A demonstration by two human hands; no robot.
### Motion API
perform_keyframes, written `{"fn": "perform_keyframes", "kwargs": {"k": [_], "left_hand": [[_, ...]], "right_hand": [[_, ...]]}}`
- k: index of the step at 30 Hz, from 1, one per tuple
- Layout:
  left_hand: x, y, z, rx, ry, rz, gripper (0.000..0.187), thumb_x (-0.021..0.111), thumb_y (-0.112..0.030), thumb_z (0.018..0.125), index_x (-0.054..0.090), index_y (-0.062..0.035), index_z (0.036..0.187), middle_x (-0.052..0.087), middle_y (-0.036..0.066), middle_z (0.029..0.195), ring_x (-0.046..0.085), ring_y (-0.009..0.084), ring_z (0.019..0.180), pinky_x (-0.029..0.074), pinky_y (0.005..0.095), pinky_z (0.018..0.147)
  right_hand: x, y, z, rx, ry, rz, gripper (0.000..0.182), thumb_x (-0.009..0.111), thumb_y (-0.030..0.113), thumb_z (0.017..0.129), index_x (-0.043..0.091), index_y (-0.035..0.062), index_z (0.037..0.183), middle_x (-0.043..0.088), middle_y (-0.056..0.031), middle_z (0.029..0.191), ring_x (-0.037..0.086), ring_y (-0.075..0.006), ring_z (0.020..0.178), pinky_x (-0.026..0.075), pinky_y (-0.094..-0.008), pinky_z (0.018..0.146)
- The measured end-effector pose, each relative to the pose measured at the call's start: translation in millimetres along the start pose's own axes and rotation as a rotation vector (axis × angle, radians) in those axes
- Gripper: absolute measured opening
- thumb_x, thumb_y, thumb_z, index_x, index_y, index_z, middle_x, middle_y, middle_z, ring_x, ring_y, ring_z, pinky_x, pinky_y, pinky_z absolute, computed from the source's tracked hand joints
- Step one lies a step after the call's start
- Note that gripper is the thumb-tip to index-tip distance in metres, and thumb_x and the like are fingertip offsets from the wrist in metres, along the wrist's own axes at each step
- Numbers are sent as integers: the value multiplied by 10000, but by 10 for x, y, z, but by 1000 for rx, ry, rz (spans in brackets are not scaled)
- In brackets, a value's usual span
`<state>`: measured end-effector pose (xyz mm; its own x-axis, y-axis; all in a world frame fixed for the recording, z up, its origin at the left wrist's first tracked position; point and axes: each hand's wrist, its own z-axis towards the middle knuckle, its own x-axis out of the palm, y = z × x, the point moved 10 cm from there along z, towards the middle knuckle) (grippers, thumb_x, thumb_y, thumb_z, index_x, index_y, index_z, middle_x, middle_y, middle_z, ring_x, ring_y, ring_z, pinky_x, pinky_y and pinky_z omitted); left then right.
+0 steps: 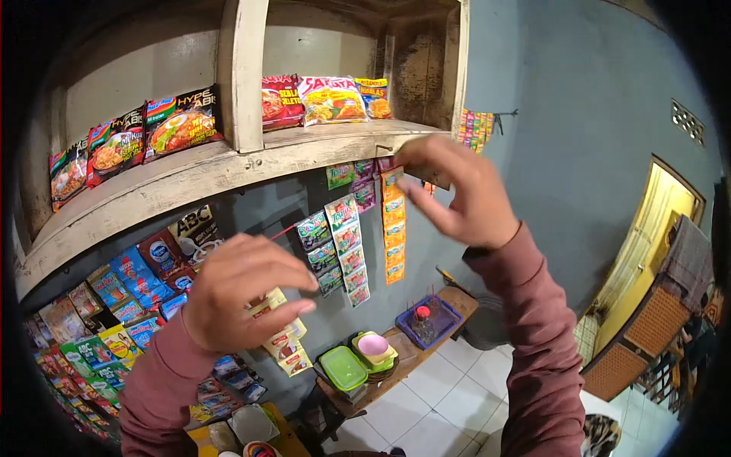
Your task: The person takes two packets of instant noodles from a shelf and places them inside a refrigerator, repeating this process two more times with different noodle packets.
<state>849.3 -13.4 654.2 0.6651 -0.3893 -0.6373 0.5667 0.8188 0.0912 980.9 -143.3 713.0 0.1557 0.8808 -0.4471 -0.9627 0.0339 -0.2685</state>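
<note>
My right hand is raised below the shelf edge, fingers curved and thumb apart, with nothing visible between them. Its fingertips are near the top of an orange sachet strip hanging from the shelf. Lower and to the left, my left hand is also curved and empty, its thumb apart from the fingers. Behind it, cream sachets hang partly hidden. Between my hands hang a white Teajus sachet strip and a dark green sachet strip.
A worn wooden shelf holds instant noodle packs and Sakura noodles. Many sachets cover the left wall. Below, a bench bears a green container and a blue tray. A yellow door is at right.
</note>
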Motion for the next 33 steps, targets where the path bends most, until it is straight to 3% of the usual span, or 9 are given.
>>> {"fn": "perform_keyframes", "kwargs": {"k": [4, 6, 11, 18, 21, 23, 25, 30, 33], "left_hand": [[67, 75, 405, -2, -40, 134, 207, 772, -88, 678, 673, -60, 858, 680, 76, 833, 650, 263, 778, 487, 362, 714], [92, 55, 705, 23, -70, 224, 204, 764, -80, 686, 668, -46, 862, 676, 91, 840, 647, 274, 792, 491, 370, 724], [260, 222, 1463, 99, -112, 522, 231, 721, -105, 752, 637, -20, 949, 659, 116, 912, 635, 298, 862, 490, 352, 754], [471, 887, 2335, -4, -59, 765, 227, 679, -220, 848, 616, -41, 974, 656, 122, 901, 632, 297, 833, 492, 396, 738], [466, 1200, 2639, -30, -32, 903, 199, 639, -254, 878, 626, -90, 990, 673, 98, 911, 642, 295, 848, 505, 413, 742], [419, 1526, 2784, -208, 15, 963, 165, 617, -246, 889, 638, -120, 993, 686, 84, 925, 653, 303, 867, 515, 425, 756], [424, 1747, 2887, -229, 87, 1006, 159, 612, -241, 890, 640, -123, 993, 689, 84, 938, 656, 305, 875, 517, 428, 761], [477, 2204, 3010, -264, 230, 1013, 150, 609, -229, 886, 642, -129, 993, 694, 98, 965, 660, 320, 891, 516, 435, 772], [545, 2543, 3016, -346, 353, 1090, 149, 604, -209, 885, 640, -118, 997, 698, 99, 967, 662, 316, 897, 514, 432, 775]], "right_hand": [[-22, -591, 202, 17, 39, -125, 240, 668, 226, 860, 617, 56, 1021, 654, -117, 962, 637, -319, 884, 507, -380, 756], [4, -894, 284, 21, 43, -124, 255, 674, 222, 864, 614, 42, 1034, 653, -120, 970, 635, -310, 897, 505, -364, 779], [218, -1547, 358, 41, 42, -203, 306, 623, 287, 894, 604, 60, 1099, 649, -129, 1017, 625, -346, 933, 505, -433, 804], [624, -2093, 820, 27, 132, -318, 330, 623, 303, 854, 640, 76, 1093, 670, -150, 1031, 662, -336, 942, 537, -447, 795], [775, -2259, 1054, 139, 298, -422, 327, 655, 256, 803, 666, 80, 1078, 679, -165, 1051, 673, -328, 970, 545, -437, 818], [869, -2382, 1188, 144, 267, -413, 333, 655, 247, 796, 668, 81, 1084, 683, -162, 1040, 676, -331, 961, 547, -437, 816], [974, -2480, 1225, 155, 246, -402, 340, 654, 238, 788, 670, 83, 1090, 688, -159, 1030, 679, -334, 952, 549, -438, 814], [1245, -2584, 1089, 164, 300, -359, 367, 633, 200, 777, 668, 89, 1125, 610, -172, 1230, 626, -302, 1105, 514, -426, 912], [1301, -2782, 1021, 218, 401, -297, 430, 629, 248, 803, 636, 140, 1219, 510, -124, 1381, 551, -301, 1213, 469, -426, 991]]}}
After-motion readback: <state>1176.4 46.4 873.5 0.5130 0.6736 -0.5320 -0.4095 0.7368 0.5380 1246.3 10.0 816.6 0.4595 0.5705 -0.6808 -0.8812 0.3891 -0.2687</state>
